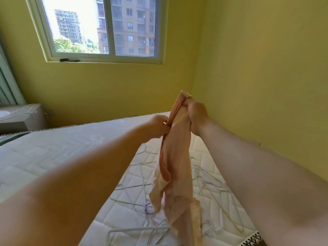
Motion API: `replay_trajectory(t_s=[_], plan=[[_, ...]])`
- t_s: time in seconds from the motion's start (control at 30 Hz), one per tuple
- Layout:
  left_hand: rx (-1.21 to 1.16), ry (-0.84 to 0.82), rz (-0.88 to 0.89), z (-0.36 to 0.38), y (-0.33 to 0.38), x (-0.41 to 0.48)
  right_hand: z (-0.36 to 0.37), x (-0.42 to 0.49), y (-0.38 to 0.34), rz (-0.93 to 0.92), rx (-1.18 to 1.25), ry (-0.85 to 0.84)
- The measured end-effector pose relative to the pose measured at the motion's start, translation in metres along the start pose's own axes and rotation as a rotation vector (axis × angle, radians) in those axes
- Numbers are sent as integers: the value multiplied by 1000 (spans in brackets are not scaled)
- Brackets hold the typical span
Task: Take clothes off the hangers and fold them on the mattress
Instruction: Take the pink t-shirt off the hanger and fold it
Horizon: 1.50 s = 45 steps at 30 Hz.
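A thin pale pink garment [175, 166] hangs bunched in the air above the white quilted mattress [58, 153]. My right hand [194, 115] grips its top edge, raised highest. My left hand [156, 127] pinches the same garment a little lower on its left side. The cloth's lower end dangles down to the mattress near me. Several white wire hangers [142, 176] lie scattered on the mattress under and around the garment, one with a purple hook [148, 209].
Yellow walls close in the mattress at the back and right. A window [104, 27] sits in the far wall. A grey unit [21, 118] stands beyond the mattress at the left, next to a curtain.
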<state>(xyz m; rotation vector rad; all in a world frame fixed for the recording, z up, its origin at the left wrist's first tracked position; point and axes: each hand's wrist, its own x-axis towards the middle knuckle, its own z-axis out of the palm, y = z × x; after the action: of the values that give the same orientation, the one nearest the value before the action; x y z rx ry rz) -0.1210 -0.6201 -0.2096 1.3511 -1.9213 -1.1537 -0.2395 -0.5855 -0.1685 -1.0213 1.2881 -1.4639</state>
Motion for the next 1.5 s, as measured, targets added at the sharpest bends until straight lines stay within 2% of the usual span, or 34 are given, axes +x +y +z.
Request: replay_trajectory(t_s=[0.1, 0.23, 0.4, 0.47, 0.57, 0.7, 0.9, 0.97, 1.1, 1.17, 1.27, 1.33, 1.43, 1.5], plan=[[210, 4, -62, -7, 0, -15, 2, -13, -14, -74, -57, 86], [586, 38, -235, -17, 6, -37, -8, -24, -35, -200, -41, 174], [668, 211, -259, -39, 1, -46, -32, -33, -55, -304, -66, 273], [654, 332, -242, -48, 0, -49, -43, -33, -58, -328, -191, 303], [682, 496, -202, -60, 9, -54, -55, -30, -55, -306, -569, 332], [775, 637, -217, -78, 19, -61, -65, -31, -52, -322, -882, 308], [927, 573, -257, -87, 22, -87, -69, -38, -51, -258, -1037, 386], [795, 542, -252, -92, 24, -98, -68, -42, -50, -247, -973, 377], [282, 463, -167, -98, 27, -120, -68, -51, -50, -204, -805, 338], [208, 477, -142, -100, 26, -130, -66, -53, -51, -230, -772, 261], [281, 516, -109, -97, 29, -142, -61, -61, -55, -226, -776, 126], [345, 519, -83, -95, 35, -151, -59, -65, -56, -245, -881, 89], [414, 360, -161, -107, 41, -166, -59, -70, -57, -254, -997, 159], [559, 292, -233, -117, 41, -172, -59, -70, -57, -272, -1024, 230]])
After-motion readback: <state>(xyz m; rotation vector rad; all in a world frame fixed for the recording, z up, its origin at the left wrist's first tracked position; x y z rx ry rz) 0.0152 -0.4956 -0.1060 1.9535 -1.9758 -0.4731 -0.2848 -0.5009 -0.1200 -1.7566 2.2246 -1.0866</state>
